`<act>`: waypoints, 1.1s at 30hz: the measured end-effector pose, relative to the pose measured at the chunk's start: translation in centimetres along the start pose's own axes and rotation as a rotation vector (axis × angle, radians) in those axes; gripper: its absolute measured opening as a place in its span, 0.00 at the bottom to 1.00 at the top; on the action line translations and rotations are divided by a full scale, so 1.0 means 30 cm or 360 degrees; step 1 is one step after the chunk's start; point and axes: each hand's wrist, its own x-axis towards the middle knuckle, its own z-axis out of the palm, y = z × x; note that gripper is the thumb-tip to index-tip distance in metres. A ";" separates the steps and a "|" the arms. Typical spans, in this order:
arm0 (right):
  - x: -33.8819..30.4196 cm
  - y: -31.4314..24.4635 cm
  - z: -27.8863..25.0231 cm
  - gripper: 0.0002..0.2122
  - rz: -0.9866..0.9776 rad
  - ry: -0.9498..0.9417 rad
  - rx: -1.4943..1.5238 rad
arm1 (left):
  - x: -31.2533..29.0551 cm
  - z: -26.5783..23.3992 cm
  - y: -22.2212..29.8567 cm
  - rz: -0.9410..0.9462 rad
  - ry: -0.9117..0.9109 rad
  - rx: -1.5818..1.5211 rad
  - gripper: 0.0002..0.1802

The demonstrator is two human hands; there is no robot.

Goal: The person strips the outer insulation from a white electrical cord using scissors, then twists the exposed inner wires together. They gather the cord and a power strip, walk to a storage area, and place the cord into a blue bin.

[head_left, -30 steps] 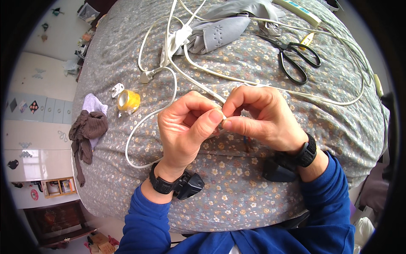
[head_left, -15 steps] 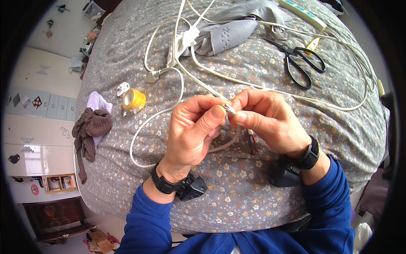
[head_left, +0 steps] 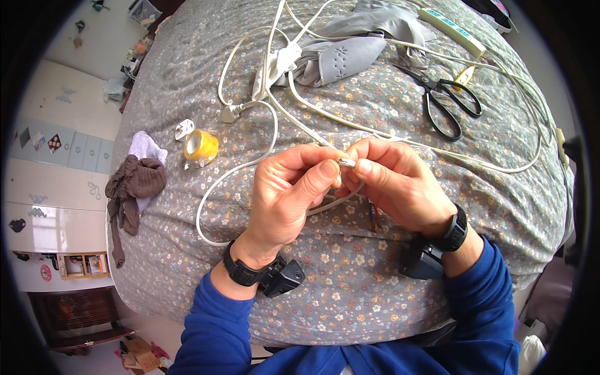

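Note:
My left hand (head_left: pixel 287 184) and my right hand (head_left: pixel 400 178) meet at the middle, thumbs and forefingers pinching a white electrical cable (head_left: pixel 345 162). Between the fingertips a short bit of the cable shows, with a slit or gap in its white sheath. One length of it runs up and left from my left fingers; another loops below the hands. Coloured wire ends (head_left: pixel 373 215), reddish and dark, poke out beneath my right hand. What the other fingers hold is partly hidden.
Black-handled scissors (head_left: pixel 442 100) lie right of the hands, beside a yellow-handled tool (head_left: pixel 464 78). A power strip (head_left: pixel 453 32) and grey cloth (head_left: pixel 350 59) lie farther off. To the left are a yellow tape roll (head_left: pixel 201 145), a plug (head_left: pixel 230 113) and brown cloth (head_left: pixel 137 181) on the flowered bedspread (head_left: pixel 325 281).
The pinched cable has turned a little between my fingertips, and the coloured wire ends are now more covered by my right hand. The whole view has shifted slightly.

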 end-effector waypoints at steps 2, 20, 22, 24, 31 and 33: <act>0.010 0.007 -0.003 0.10 -0.0018 -0.0039 0.0169 | -0.003 0.003 0.001 0.0006 0.0045 0.0086 0.10; 0.015 0.026 -0.001 0.08 -0.0047 -0.0104 0.0134 | -0.019 0.008 0.028 -0.0003 -0.0020 -0.0033 0.07; 0.013 0.027 0.000 0.08 -0.0031 -0.0101 0.0109 | -0.018 0.008 0.023 0.0052 -0.0054 -0.0069 0.07; 0.013 0.028 0.002 0.08 -0.0033 -0.0096 0.0156 | -0.019 0.018 0.018 0.0078 -0.0015 -0.0006 0.07; 0.015 0.037 0.003 0.08 -0.0034 -0.0096 0.0218 | -0.024 0.041 0.023 0.0191 0.0021 0.0046 0.06; 0.016 0.040 0.002 0.08 -0.0038 -0.0120 0.0280 | -0.026 0.042 0.023 0.0206 0.0017 0.0080 0.05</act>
